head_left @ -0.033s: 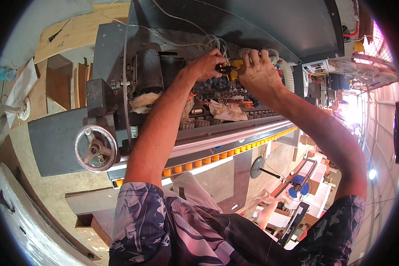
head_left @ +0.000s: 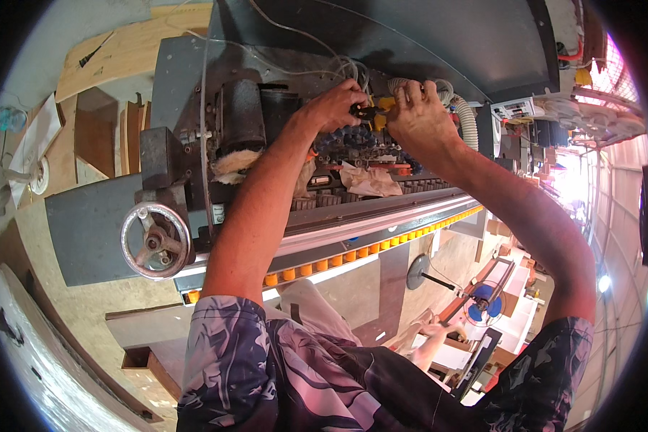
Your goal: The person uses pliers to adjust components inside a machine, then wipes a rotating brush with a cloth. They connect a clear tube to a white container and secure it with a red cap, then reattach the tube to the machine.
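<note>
My left hand (head_left: 335, 108) is closed on a small black part (head_left: 366, 112) among clear hoses (head_left: 351, 70) inside the grey machine (head_left: 176, 65). Just to its right, my right hand (head_left: 417, 119) has curled fingers beside a yellow part (head_left: 379, 122); whatever it grips is hidden. Below both hands are blue fittings (head_left: 356, 137) and a crumpled paper or cloth (head_left: 367, 180). A dark cylindrical motor (head_left: 241, 119) stands left of my left hand, and a ribbed beige hose (head_left: 469, 126) curves behind my right wrist.
A handwheel (head_left: 153, 241) and a rail with orange rollers (head_left: 349, 257) run along the machine's near side. Plywood boards (head_left: 115, 43) lean at left, a wrapped bundle (head_left: 43, 360) lies lower left. A blue fan (head_left: 482, 306) stands lower right, with another person's arm (head_left: 430, 338) near it.
The other person's pale arm near the fan has shifted slightly. My hands show no visible movement.
</note>
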`<state>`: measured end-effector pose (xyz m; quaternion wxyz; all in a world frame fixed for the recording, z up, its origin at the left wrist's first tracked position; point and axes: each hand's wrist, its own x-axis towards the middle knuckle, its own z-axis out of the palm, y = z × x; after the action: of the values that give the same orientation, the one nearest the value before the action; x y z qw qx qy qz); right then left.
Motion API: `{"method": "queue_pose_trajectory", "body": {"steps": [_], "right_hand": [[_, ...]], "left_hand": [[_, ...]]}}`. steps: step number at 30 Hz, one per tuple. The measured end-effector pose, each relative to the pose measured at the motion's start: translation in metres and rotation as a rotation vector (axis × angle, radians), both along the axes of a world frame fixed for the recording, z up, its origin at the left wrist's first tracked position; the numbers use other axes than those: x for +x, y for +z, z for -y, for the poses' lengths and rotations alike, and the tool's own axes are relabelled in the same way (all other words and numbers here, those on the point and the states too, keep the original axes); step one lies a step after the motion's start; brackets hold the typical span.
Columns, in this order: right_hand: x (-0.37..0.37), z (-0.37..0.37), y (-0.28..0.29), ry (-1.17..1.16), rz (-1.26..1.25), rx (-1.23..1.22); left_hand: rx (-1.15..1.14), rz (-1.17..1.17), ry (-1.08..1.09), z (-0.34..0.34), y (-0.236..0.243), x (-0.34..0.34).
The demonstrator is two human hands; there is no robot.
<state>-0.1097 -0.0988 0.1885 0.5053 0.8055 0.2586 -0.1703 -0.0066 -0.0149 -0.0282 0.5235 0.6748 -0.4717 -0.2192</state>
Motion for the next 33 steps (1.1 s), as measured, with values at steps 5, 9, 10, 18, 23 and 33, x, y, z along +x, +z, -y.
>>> {"method": "queue_pose_trajectory", "body": {"steps": [5,9,10,18,23,33], "right_hand": [[0.005,-0.002,0.002,-0.048,-0.066,0.024],[0.012,-0.003,0.0,-0.144,-0.101,0.057],[0.013,-0.003,0.0,-0.165,-0.096,0.072],[0.017,0.002,-0.002,-0.215,-0.034,0.164],[0.031,-0.01,0.004,-0.502,-0.143,0.289],[0.037,-0.001,-0.003,-0.644,-0.219,0.417]], "left_hand": [[-0.051,0.033,0.014,-0.001,-0.005,-0.002],[-0.041,0.021,-0.008,0.002,-0.006,0.001],[-0.028,0.011,-0.016,0.003,-0.008,0.001],[-0.021,-0.07,-0.049,0.007,-0.005,-0.001],[0.001,-0.062,-0.04,0.008,-0.006,-0.002],[0.091,-0.131,-0.057,0.009,0.006,-0.003]]}}
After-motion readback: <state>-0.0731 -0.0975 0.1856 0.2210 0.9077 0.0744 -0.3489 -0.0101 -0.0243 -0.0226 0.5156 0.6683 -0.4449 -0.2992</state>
